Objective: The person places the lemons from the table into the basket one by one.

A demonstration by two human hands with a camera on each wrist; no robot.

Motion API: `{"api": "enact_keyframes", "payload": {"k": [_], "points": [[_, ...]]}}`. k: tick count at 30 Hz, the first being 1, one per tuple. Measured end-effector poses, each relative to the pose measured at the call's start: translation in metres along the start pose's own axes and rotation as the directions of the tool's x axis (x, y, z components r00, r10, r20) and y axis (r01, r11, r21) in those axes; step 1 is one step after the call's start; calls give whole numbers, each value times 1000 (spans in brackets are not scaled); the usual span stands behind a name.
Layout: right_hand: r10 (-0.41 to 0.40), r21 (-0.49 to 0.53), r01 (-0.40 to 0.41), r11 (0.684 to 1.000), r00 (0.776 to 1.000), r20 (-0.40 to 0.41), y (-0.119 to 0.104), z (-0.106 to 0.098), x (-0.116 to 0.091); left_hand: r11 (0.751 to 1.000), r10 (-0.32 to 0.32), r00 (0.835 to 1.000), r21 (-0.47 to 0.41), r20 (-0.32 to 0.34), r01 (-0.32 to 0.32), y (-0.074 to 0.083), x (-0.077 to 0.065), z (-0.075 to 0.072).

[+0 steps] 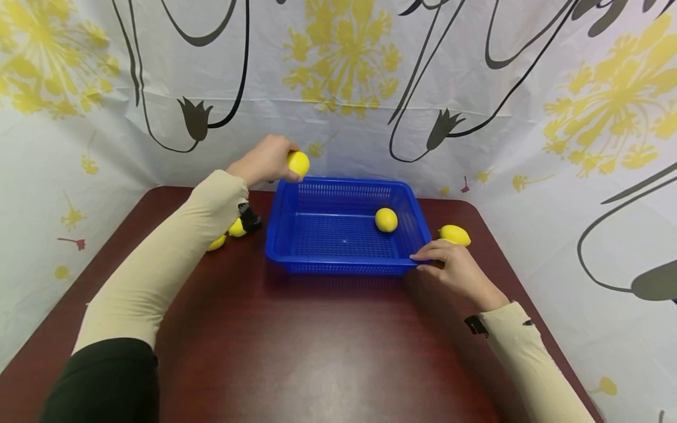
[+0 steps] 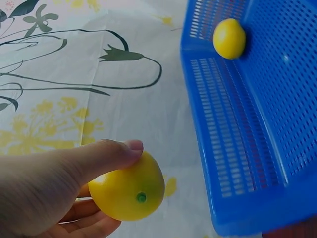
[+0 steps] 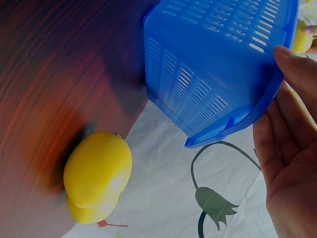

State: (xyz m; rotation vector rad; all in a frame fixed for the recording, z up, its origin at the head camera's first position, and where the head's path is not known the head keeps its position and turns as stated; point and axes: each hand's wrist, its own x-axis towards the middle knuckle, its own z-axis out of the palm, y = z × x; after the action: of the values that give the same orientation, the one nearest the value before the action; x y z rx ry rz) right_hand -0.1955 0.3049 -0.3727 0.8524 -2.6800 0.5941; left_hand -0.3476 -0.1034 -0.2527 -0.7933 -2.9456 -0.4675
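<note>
My left hand (image 1: 268,160) grips a lemon (image 1: 298,164) in the air beyond the back left corner of a blue plastic basket (image 1: 344,259). The left wrist view shows the thumb over this lemon (image 2: 128,191), fingers beneath it and its green stem end bare. Inside the basket, toward the right, lies another lemon (image 1: 386,220). At the basket's front right corner my right hand (image 1: 457,271) pinches the rim, thumb on one side and fingers on the other in the right wrist view.
Two lemons (image 3: 98,168) lie together on the brown table (image 1: 328,346) just right of the basket. Further lemons (image 1: 237,228) sit left of it, partly hidden by the left forearm. A patterned cloth (image 1: 338,141) hangs behind and along both sides.
</note>
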Motion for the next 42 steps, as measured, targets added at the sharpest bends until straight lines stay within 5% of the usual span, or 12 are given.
{"api": "enact_keyframes", "payload": {"k": [20, 34, 42], "points": [[23, 23, -24, 999, 1000, 14, 3, 3, -4, 986, 65, 991, -149, -113, -81, 47, 65, 39], [7, 24, -7, 1000, 1000, 13, 4, 3, -2, 956, 25, 989, -286, -143, -66, 75, 86, 81], [21, 24, -21, 999, 1000, 11, 4, 0, -2, 955, 27, 996, -294, -80, -49, 81, 93, 112]]}}
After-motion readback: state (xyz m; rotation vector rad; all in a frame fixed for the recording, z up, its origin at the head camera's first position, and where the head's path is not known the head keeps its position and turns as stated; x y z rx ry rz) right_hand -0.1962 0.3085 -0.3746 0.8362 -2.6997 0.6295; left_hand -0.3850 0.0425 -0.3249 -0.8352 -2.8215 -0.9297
